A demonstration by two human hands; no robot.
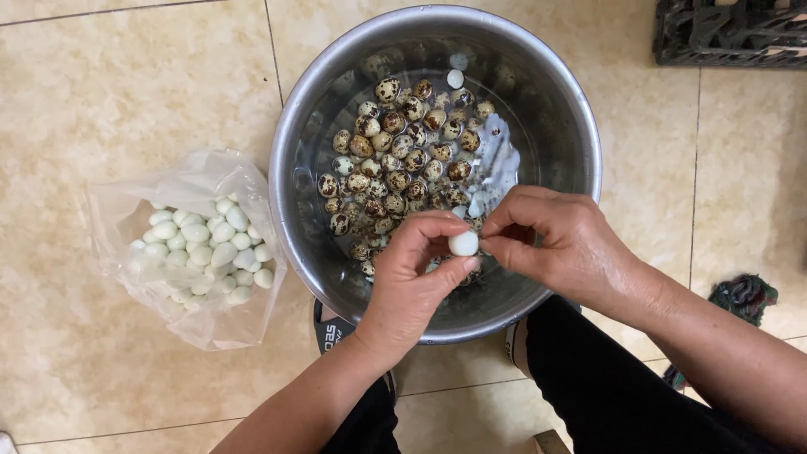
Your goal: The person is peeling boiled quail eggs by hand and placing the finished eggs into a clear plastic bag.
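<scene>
A small white peeled quail egg (463, 244) is pinched between the fingertips of my left hand (414, 277) and my right hand (561, 244), above the near side of a large steel pot (290, 134). Inside the pot lie several speckled unpeeled quail eggs (395, 151) in shallow water, with bits of shell floating near the right. On the floor to the left sits an open clear plastic bag (109, 210) holding several white peeled eggs (210, 248).
The pot stands on beige floor tiles (101, 92). A dark openwork crate (731, 34) is at the top right edge. A dark multicoloured rag (744, 296) lies at the right. My dark trouser legs and a sandal (329, 329) are below the pot.
</scene>
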